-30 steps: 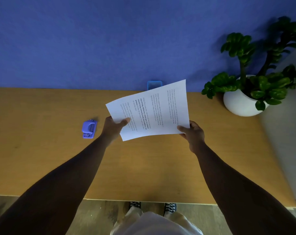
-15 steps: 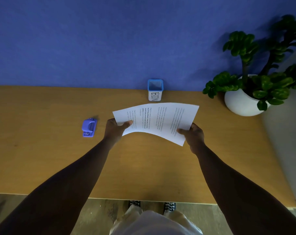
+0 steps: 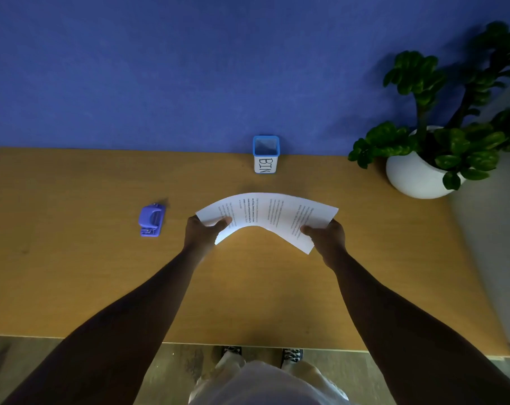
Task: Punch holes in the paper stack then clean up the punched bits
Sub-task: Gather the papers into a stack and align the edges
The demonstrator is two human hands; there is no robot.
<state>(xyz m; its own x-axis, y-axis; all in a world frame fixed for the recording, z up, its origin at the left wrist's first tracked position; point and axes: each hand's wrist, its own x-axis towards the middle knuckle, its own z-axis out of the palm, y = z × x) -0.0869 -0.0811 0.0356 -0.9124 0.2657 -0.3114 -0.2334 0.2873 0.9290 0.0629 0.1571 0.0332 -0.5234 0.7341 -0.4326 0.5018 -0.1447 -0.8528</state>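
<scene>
The paper stack (image 3: pixel 268 214) is held above the middle of the wooden desk (image 3: pixel 72 273), bowed upward in an arch so that its two ends droop; the printed lines on the top sheet are too small to read, and how many sheets make up the stack cannot be told. The left hand (image 3: pixel 202 233) grips the stack's left end, thumb on top and fingers hidden beneath the sheets. The right hand (image 3: pixel 328 236) grips the right end in the same way, thumb lying over the print, the other fingers out of sight under the paper. Whether any part of the stack touches the desk cannot be made out. To the left of the left hand, apart from it, a small purple hole punch (image 3: pixel 151 220) sits on the desk; its slot and base are hard to distinguish. Beyond the paper, against the blue wall (image 3: pixel 160 68), stands a small blue-rimmed container lettered "BIN" (image 3: pixel 265 154), its inside in shadow. At the far right a leafy plant in a white pot (image 3: pixel 417 178) is partly cut off by the frame edge. At the bottom, the person's shoes (image 3: pixel 291 355) show only as toe tips beyond the desk's near edge.
</scene>
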